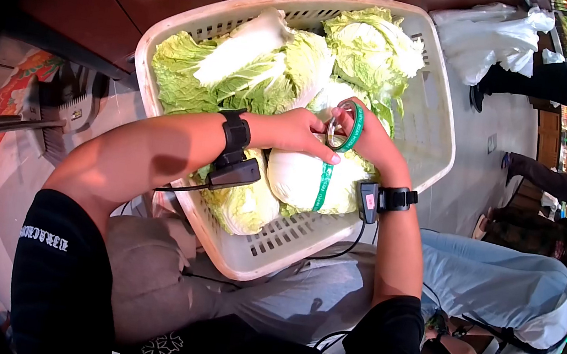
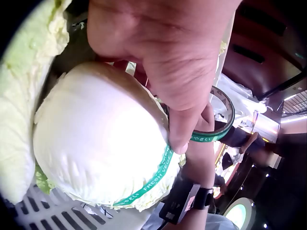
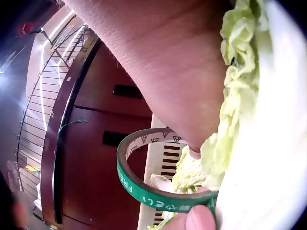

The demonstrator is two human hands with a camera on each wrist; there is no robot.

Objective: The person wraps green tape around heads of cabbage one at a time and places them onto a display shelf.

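You're at the banding step, it seems: green tape going round a pale cabbage (image 1: 294,178), just below the middle of the head view, lying in a white plastic basket (image 1: 429,117). A strip (image 1: 324,186) printed in white runs down its right part; the left wrist view reads "FRESH VEGE" on it. Your left hand (image 1: 297,130) comes over the cabbage from the left, thumb laid out fairly straight with its tip on the strip's upper end; the other fingers bend over the far side, mostly hidden, so can't tell if they pinch anything. Your right hand (image 1: 372,140) is curled in at centre right, fingers closed on the tape roll (image 1: 356,129), which stands on edge near the left thumb. Whether the tape is joined all the way round can't be seen; underside hidden. Next move probably calls for you to hold that thumb firm, draw the roll tight so the tape overlaps, press it flat, then part it from the roll. Watch for slack or a leaf edge caught under the tape. Other cabbages crowd the basket: one at upper right (image 1: 372,49), one at upper left (image 1: 250,51), one at lower left (image 1: 240,207) just beside yours; no tape visible on those three from here.
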